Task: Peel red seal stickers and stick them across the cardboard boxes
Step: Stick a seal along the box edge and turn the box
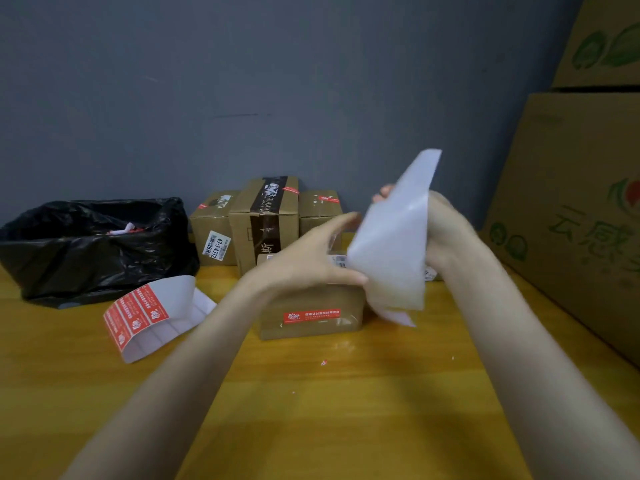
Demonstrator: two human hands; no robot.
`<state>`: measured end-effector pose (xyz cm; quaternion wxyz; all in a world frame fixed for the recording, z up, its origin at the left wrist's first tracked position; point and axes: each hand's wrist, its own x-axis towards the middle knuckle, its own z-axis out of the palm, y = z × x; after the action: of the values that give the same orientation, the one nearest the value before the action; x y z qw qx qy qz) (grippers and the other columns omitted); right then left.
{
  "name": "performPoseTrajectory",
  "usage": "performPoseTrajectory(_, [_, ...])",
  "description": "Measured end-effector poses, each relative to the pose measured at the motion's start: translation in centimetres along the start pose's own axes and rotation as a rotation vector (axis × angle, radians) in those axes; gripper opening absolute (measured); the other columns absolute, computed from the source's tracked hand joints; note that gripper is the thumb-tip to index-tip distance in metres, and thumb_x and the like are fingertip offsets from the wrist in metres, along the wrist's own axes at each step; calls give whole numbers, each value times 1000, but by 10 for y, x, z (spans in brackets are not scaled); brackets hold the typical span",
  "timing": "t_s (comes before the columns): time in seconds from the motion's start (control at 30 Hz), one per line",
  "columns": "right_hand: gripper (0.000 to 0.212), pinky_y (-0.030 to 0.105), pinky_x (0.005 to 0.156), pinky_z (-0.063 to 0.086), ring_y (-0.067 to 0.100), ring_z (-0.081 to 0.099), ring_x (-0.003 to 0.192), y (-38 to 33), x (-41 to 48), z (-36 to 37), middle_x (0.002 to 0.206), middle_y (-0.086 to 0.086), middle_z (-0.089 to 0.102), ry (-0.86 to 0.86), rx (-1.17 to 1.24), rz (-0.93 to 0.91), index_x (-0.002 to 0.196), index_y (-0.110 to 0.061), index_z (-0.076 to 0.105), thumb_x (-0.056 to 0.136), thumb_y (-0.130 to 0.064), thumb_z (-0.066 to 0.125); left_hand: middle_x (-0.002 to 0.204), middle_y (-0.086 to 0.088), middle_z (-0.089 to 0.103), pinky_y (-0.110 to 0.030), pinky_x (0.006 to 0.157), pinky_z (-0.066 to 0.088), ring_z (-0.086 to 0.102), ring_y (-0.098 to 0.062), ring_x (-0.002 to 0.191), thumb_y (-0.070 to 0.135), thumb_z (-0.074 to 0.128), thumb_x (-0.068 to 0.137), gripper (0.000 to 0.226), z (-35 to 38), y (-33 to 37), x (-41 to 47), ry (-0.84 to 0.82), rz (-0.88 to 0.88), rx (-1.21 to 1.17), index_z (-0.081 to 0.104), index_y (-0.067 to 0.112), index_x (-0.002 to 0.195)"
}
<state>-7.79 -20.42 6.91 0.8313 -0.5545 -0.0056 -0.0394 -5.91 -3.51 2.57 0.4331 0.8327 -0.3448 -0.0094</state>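
Observation:
A white sticker sheet [394,237], its blank back toward me, is raised above the table. My right hand [441,226] grips it from behind. My left hand [311,258] pinches the sheet's left edge between thumb and fingers. Below the hands sits a small cardboard box [311,313] with a red seal sticker [311,316] across its front face. A second sheet [152,317] with red stickers on its left part lies curled on the table to the left. Three cardboard boxes [265,216] with red seals on top stand against the wall.
A black bin bag [93,244] with scraps inside stands at the left rear. Large printed cartons [571,216] are stacked along the right side. The wooden table [346,410] carries a few small paper bits near its middle.

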Motion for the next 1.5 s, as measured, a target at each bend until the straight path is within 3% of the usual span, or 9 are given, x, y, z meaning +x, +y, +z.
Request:
performPoseTrajectory(0.1, [27,15,40,44,7,55,38,-2,0,14,49,0,57,-123,48,78,62,-13,50,89,-9,51,103,4,70,-20,83,52,65,-4,97,7,76,74,40,4,19,3,-30,10,-197,62,12,111])
performPoseTrajectory(0.2, [29,12,47,44,2,57,50,5,6,6,72,-6,54,-38,-299,-22,74,-21,47,101,-21,34,72,4,72,-25,62,57,68,-9,67,3,71,78,10,-4,25,3,242,-87,-404,68,11,84])
performPoseTrajectory(0.4, [77,37,87,53,28,65,102,17,4,-8,110,13,69,-397,-366,236,109,-13,63,79,-73,25,89,-5,69,-28,60,58,68,-13,72,9,59,90,12,-39,22,3,658,-233,-713,57,6,101])
performPoseTrajectory(0.6, [9,29,68,59,22,72,78,20,0,-4,86,11,73,-444,-537,15,90,-6,66,88,-9,58,99,-3,67,-25,62,55,66,-14,86,19,47,98,21,-46,15,-3,701,-263,-717,56,7,113])
performPoseTrajectory(0.83, [72,44,94,50,22,60,113,34,-6,13,129,5,57,-539,-594,94,133,-20,44,70,-53,61,103,-9,66,-31,75,55,65,-22,91,14,41,100,22,-32,30,-3,711,-263,-730,57,6,113])
performPoseTrajectory(0.97, [43,26,88,53,14,64,105,37,-8,17,114,-2,66,-589,-734,98,118,-18,53,79,-16,70,86,-3,64,-28,69,55,63,-16,73,15,42,100,17,-37,40,-3,772,-272,-812,57,12,91])
performPoseTrajectory(1.07, [24,24,83,54,16,68,96,39,-12,16,103,0,71,-640,-793,108,103,-14,65,80,-6,68,99,-7,66,-31,72,56,66,-18,81,20,40,101,22,-50,28,-1,889,-308,-966,56,6,109])
performPoseTrajectory(1.27, [24,33,79,57,20,69,84,37,-8,22,92,5,71,-191,-441,-62,104,-11,62,81,-12,68,110,-11,68,-32,72,55,67,-23,95,60,33,90,62,-46,11,-14,398,-384,-923,55,9,115])
performPoseTrajectory(1.5, [29,28,73,57,16,68,85,37,-4,28,103,1,67,109,-375,-193,108,-18,54,83,-23,68,97,-5,73,-31,80,56,70,-18,90,12,67,82,21,-33,6,-24,218,-347,-479,66,13,103])
